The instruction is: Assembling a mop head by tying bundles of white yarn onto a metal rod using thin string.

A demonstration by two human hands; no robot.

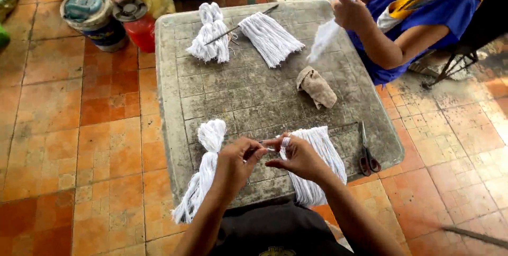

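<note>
Four white yarn bundles on the grey counter (254, 102): two far, two near, plus one pair of scissors (367, 155) and one brown rag (316, 87). My left hand (237, 162) and right hand (297, 155) pinch together on the top of the flat yarn bundle (317, 155); the twisted yarn bundle (203, 171) lies just left. Orange tile floor (79, 129); another person's hands (346, 2) hold more yarn.
</note>
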